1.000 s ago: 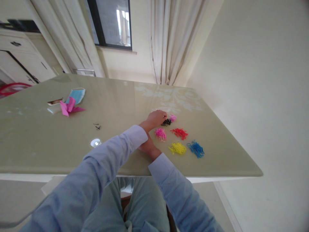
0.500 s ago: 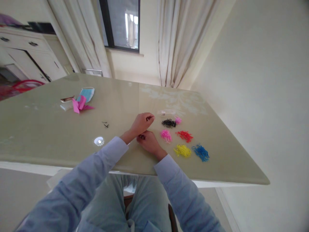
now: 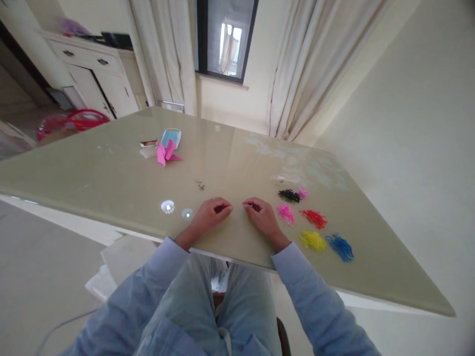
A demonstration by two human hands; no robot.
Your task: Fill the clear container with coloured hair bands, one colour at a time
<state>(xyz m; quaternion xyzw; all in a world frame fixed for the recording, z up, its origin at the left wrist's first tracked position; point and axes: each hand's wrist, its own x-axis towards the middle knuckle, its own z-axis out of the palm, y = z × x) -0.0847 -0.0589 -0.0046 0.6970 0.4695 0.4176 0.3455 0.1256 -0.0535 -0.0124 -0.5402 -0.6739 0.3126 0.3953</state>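
Pink strands (image 3: 285, 214) lie beside the right hand (image 3: 262, 217), apparently grouped by colour; it and the left hand (image 3: 208, 216) pinch narrowly, contents unclear.

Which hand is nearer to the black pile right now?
The right hand. It is just to the left of the black pile, slightly nearer the person; the left hand is farther left, beyond the right.
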